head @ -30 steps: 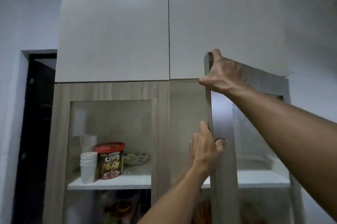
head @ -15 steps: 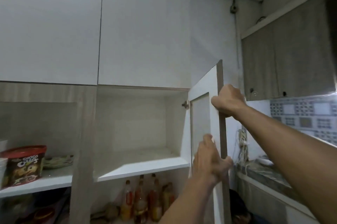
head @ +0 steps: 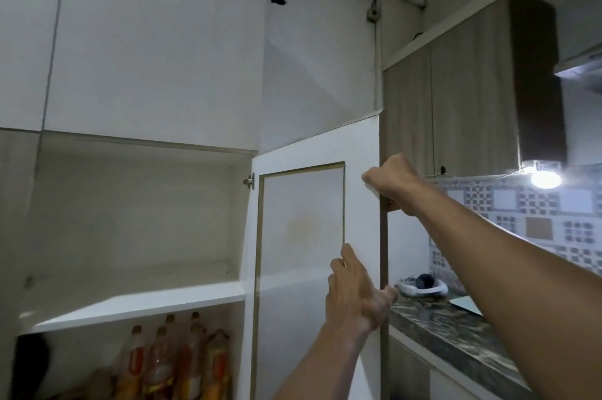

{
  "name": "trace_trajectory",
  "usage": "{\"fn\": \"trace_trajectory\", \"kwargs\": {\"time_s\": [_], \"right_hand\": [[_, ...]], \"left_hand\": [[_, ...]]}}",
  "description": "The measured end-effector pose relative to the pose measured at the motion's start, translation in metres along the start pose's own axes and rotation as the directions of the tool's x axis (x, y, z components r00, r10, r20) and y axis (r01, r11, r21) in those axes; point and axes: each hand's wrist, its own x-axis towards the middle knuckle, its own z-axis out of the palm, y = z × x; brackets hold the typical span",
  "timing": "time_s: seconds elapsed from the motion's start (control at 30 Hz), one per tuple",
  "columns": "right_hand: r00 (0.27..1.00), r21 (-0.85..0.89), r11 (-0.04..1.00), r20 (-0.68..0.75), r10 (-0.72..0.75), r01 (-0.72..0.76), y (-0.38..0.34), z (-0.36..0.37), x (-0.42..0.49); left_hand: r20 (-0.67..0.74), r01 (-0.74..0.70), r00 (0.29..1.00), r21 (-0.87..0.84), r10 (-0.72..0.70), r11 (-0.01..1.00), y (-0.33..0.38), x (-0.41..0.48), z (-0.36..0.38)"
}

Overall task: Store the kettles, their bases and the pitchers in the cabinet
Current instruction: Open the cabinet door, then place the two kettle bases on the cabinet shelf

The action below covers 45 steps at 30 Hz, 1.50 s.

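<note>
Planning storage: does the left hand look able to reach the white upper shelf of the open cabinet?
Probably yes: the white cabinet door stands wide open, and nothing shows between the left hand and the white shelf.

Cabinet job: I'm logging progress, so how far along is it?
Done: the door stands wide open. In hand: the right hand and left hand grip its edge. Left: everything; no kettle, base or pitcher sits on the shelf or shows anywhere.

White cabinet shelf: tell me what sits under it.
Under the white shelf stand several bottles with orange labels. Their bottoms run out of frame; a dark blurred shape at the left cannot be identified.
</note>
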Motion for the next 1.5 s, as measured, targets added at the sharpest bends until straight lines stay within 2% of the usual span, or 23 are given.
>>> {"fn": "trace_trajectory", "kwargs": {"time_s": [0.1,0.27,0.4,0.5,0.6,0.73,0.83,0.97,1.07,1.2,1.37,1.5], "right_hand": [[0.999,-0.031,0.999,-0.036,-0.016,0.015,0.019,-0.004,0.010],[0.987,-0.132,0.991,-0.160,0.013,-0.035,0.041,-0.006,0.007],[0.938,-0.323,0.946,-0.332,-0.098,-0.016,0.037,0.002,-0.018],[0.966,-0.355,0.931,-0.201,-0.162,0.082,0.021,0.028,-0.040],[0.991,-0.376,0.920,-0.024,-0.128,0.110,-0.002,0.071,-0.067],[0.972,-0.366,0.912,0.202,-0.119,0.187,-0.037,0.154,-0.110],[0.923,-0.313,0.911,0.354,-0.150,0.268,-0.067,0.228,-0.145],[0.796,-0.183,0.896,0.552,-0.247,0.404,-0.109,0.333,-0.196],[0.685,-0.044,0.883,0.649,-0.331,0.468,-0.138,0.412,-0.241],[0.496,0.135,0.826,0.743,-0.450,0.547,-0.175,0.512,-0.294],[0.221,0.345,0.730,0.801,-0.557,0.591,-0.215,0.622,-0.346],[0.020,0.449,0.655,0.816,-0.578,0.608,-0.230,0.696,-0.383]], "left_hand": [[-0.008,-0.004,1.000,0.024,0.005,1.000,0.007,0.009,0.016],[0.074,-0.036,0.997,0.084,0.030,0.996,0.004,0.015,0.018],[0.053,-0.012,0.999,0.151,0.004,0.988,-0.014,0.014,-0.010],[0.004,-0.023,1.000,0.216,0.023,0.976,-0.034,0.008,-0.048],[-0.045,0.003,0.999,0.247,0.008,0.969,-0.068,-0.002,-0.094],[-0.137,0.155,0.984,0.302,-0.118,0.941,-0.136,-0.017,-0.165],[-0.218,0.304,0.947,0.360,-0.238,0.882,-0.197,-0.036,-0.225],[-0.355,0.524,0.847,0.430,-0.396,0.735,-0.284,-0.071,-0.303],[-0.467,0.685,0.724,0.399,-0.508,0.609,-0.344,-0.104,-0.355],[-0.577,0.815,0.577,0.359,-0.578,0.456,-0.412,-0.139,-0.413],[-0.719,0.946,0.321,0.215,-0.617,0.242,-0.485,-0.162,-0.461],[-0.760,0.992,0.125,0.085,-0.638,0.093,-0.537,-0.174,-0.475]]}}
